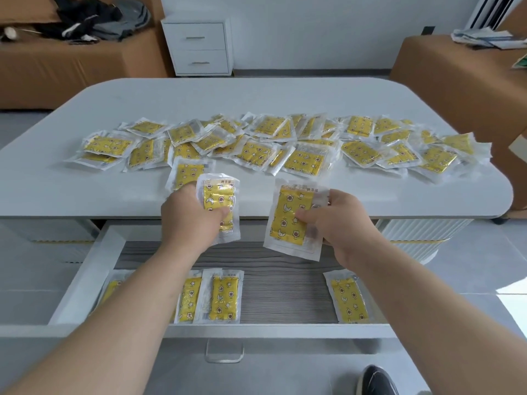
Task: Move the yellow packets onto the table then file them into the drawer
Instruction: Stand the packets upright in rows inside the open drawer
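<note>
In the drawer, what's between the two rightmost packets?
Nothing but bare grey drawer floor, as the head view shows, separates the right packet from its neighbour.

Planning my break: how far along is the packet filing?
Early. Done: the loose packets are out on the table, and a few filed packets lie in the open drawer. In hand: the left hand grips one packet, the right hand a second packet. Left: nearly the whole spread.

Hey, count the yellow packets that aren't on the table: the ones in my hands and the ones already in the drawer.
Held packets: 2, one each in left hand and right hand
Drawer packets: 4 in view
Total: 6; the left arm may hide more.
</note>
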A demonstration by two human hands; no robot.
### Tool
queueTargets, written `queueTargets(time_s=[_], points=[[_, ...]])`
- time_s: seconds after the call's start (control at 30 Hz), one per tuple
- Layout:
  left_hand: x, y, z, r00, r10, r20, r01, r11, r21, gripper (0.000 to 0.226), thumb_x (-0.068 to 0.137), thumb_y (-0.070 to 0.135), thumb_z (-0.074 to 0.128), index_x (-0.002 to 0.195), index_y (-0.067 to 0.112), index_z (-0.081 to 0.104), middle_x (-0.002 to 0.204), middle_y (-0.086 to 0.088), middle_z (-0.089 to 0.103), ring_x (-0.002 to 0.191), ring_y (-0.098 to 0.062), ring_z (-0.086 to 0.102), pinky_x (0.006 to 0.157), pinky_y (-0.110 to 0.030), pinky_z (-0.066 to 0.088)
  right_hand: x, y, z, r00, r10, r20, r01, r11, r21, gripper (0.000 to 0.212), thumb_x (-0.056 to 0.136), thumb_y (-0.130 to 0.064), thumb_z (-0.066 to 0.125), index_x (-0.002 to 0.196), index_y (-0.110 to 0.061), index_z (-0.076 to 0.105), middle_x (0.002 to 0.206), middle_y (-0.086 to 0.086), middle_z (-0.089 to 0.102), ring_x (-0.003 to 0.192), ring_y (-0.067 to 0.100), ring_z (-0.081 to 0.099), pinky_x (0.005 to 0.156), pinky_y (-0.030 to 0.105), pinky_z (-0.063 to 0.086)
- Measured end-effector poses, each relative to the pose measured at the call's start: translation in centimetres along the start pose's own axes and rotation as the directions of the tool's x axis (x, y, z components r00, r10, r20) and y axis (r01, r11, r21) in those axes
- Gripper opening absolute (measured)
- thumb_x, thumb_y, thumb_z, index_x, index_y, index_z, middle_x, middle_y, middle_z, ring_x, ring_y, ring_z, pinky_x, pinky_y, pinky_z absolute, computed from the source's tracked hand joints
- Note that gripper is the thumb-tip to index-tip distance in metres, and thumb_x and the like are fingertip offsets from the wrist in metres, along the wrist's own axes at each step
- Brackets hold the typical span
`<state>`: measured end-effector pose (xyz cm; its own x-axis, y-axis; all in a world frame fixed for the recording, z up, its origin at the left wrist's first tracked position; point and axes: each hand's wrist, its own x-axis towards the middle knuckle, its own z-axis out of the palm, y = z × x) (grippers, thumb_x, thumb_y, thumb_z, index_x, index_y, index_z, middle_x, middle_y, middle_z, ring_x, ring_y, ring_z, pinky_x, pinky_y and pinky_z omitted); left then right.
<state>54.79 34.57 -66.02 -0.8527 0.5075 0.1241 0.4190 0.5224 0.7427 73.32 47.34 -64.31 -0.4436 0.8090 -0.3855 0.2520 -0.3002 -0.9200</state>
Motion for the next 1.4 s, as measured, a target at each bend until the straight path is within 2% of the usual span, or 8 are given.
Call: queueTargets(time_s=[0.2, 0.33, 0.43, 0.57, 0.73, 0.97, 1.2, 1.4], points=[[-1.2, -0.5, -3.2, 0.992, -0.085, 0.088, 0.091, 0.994, -0.06, 0.02, 0.078, 0.029, 0.086, 0.077, 0.022, 0.067, 0.074, 0.009, 0.068, 0.071, -0.013, 0.064, 0.059, -0.025, 0.045, 0.1, 0.0, 0.5, 0.997, -0.03, 0.074, 0.039, 0.99, -0.133, 0.024, 0.083, -0.004, 0.08, 0.102, -0.017, 0.071, 0.085, -0.004, 0.079, 0.07, 0.014, 0.076, 0.059, 0.027, 0.06], [-0.4, -0.5, -4.4, 0.961, -0.104, 0.258, 0.133, 0.986, -0.099, 0.029, 0.074, 0.032, 0.088, 0.096, 0.022, 0.071, 0.091, 0.011, 0.072, 0.086, -0.011, 0.067, 0.077, -0.028, 0.05, 0.4, 0.5, 1.1, 0.981, -0.055, 0.183, 0.108, 0.949, -0.295, 0.021, 0.082, -0.01, 0.082, 0.097, -0.022, 0.072, 0.079, -0.01, 0.078, 0.068, 0.009, 0.075, 0.055, 0.022, 0.057], [0.0, -0.5, -4.3, 0.979, -0.071, 0.19, 0.092, 0.99, -0.103, 0.033, 0.075, 0.037, 0.087, 0.093, 0.022, 0.064, 0.089, 0.012, 0.063, 0.084, -0.008, 0.059, 0.083, -0.031, 0.047, 0.3, 1.2, 1.6, 0.966, -0.004, 0.26, 0.116, 0.902, -0.415, 0.021, 0.081, -0.011, 0.083, 0.096, -0.022, 0.073, 0.081, -0.009, 0.078, 0.071, 0.012, 0.076, 0.069, 0.031, 0.061], [0.4, -0.8, -3.8, 0.979, -0.129, 0.16, 0.165, 0.958, -0.236, 0.023, 0.077, 0.025, 0.087, 0.083, 0.022, 0.065, 0.092, 0.01, 0.069, 0.076, 0.004, 0.067, 0.06, -0.011, 0.048, 0.2, 3.3, 2.6, 0.939, 0.124, 0.321, 0.093, 0.806, -0.584, 0.021, 0.08, -0.008, 0.081, 0.095, -0.02, 0.072, 0.086, -0.002, 0.079, 0.08, 0.018, 0.076, 0.085, 0.043, 0.061], [1.4, 0.0, -4.0, 0.951, -0.182, 0.249, 0.261, 0.905, -0.335, 0.085, 0.071, 0.033, 0.091, 0.142, 0.008, 0.052, 0.147, -0.005, 0.054, 0.13, -0.022, 0.055, 0.107, -0.038, 0.044, 1.2, 6.9, 5.6, 0.938, 0.235, 0.254, 0.01, 0.714, -0.7, 0.024, 0.079, -0.008, 0.08, 0.1, -0.013, 0.07, 0.092, 0.002, 0.077, 0.084, 0.02, 0.074, 0.083, 0.042, 0.062], [1.3, -0.1, -3.9, 0.942, -0.187, 0.28, 0.281, 0.895, -0.347, 0.094, 0.076, 0.029, 0.087, 0.153, 0.011, 0.036, 0.154, -0.003, 0.044, 0.135, -0.021, 0.048, 0.092, -0.028, 0.034, 3.8, 10.5, 9.3, 0.922, 0.346, 0.172, -0.15, 0.731, -0.666, 0.033, 0.083, -0.007, 0.079, 0.111, -0.001, 0.064, 0.103, 0.018, 0.075, 0.097, 0.034, 0.074, 0.087, 0.05, 0.06], [1.0, -1.5, -5.2, 0.931, -0.217, 0.294, 0.305, 0.903, -0.301, 0.091, 0.082, 0.026, 0.082, 0.156, 0.011, 0.03, 0.156, -0.004, 0.041, 0.133, -0.021, 0.046, 0.084, -0.026, 0.034, 4.6, 12.2, 10.4, 0.918, 0.371, 0.139, -0.048, 0.453, -0.89, 0.025, 0.087, -0.023, 0.074, 0.082, -0.007, 0.055, 0.055, 0.007, 0.067, 0.042, 0.017, 0.062, 0.055, 0.026, 0.058], [0.5, -1.5, -5.1, 0.845, -0.284, 0.453, 0.415, 0.882, -0.223, 0.074, 0.08, 0.014, 0.08, 0.147, 0.014, 0.046, 0.142, -0.005, 0.057, 0.129, -0.025, 0.053, 0.103, -0.041, 0.043, 4.2, 11.7, 9.3, 0.937, 0.312, 0.159, 0.038, 0.361, -0.932, 0.067, 0.076, -0.045, 0.084, 0.108, -0.005, 0.042, 0.073, 0.007, 0.068, 0.054, 0.018, 0.063, 0.05, 0.032, 0.058]])
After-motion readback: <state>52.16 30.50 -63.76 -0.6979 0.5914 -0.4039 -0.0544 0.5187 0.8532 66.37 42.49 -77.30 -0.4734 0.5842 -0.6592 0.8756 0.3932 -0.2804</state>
